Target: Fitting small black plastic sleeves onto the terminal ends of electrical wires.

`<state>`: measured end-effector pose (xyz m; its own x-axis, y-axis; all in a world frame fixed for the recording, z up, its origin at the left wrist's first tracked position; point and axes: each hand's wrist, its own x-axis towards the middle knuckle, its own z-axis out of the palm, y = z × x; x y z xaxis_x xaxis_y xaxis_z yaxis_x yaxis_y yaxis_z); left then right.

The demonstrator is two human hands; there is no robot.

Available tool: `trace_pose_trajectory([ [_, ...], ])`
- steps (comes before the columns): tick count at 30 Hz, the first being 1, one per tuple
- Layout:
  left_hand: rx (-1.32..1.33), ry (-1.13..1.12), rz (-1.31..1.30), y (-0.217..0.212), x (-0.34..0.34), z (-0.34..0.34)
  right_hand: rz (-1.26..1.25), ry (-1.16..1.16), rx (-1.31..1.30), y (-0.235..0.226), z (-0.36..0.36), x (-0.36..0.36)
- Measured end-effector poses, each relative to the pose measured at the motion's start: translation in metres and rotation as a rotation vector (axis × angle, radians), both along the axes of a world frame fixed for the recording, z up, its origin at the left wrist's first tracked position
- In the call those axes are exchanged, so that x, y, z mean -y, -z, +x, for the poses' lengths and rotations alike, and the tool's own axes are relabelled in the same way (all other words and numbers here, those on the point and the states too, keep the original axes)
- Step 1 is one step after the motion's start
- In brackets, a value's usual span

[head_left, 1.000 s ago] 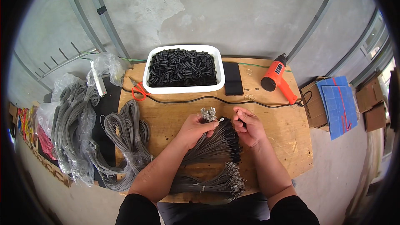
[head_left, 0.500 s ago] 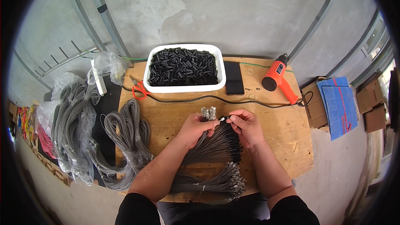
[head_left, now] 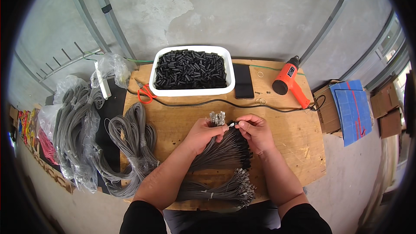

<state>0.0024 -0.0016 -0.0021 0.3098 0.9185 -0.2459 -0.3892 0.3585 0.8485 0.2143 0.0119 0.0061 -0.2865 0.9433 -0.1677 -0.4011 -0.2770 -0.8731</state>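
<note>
My left hand (head_left: pixel 200 135) is closed round a bundle of thin grey cables, whose silvery ends (head_left: pixel 217 118) stick up above the fist. Between its thumb and my right hand (head_left: pixel 259 134) is one whitish cable end (head_left: pixel 232 125). The right thumb and forefinger are pinched at a short black sleeve (head_left: pixel 237 124) beside that end; the fingertips partly hide it. Below both hands, grey cables (head_left: pixel 219 152) fan out to black-sleeved tips (head_left: pixel 245 149). Nearer to me lies another tied cable bundle (head_left: pixel 208 192) with bare silvery ends.
A white tub (head_left: pixel 151 78) of black sleeves stands at the back, beside a dark phone (head_left: pixel 244 82). Orange-handled scissors (head_left: pixel 146 94), a black cord (head_left: pixel 208 102) and a red heat gun (head_left: pixel 288 78) lie around it. Coiled grey cables (head_left: pixel 134 134) cover the table's left side.
The right thumb and forefinger have shifted very slightly at the black sleeve. The left hand and its bundle have hardly moved.
</note>
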Motion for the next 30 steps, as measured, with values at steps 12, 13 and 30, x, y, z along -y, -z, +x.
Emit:
trace_pose_trajectory([
  [12, -0.004, 0.013, 0.012, -0.0012, 0.0006, -0.0009, -0.035, -0.019, 0.010, -0.0022, 0.0004, 0.0008],
  [13, -0.005, 0.019, 0.019, -0.0009, 0.0006, -0.0013, -0.016, -0.026, 0.010, -0.0033, 0.0003, 0.0014],
  [30, 0.060, 0.059, 0.007, -0.0008, 0.0003, -0.0031, 0.220, -0.028, 0.135, 0.0049, 0.0008, 0.0030],
])
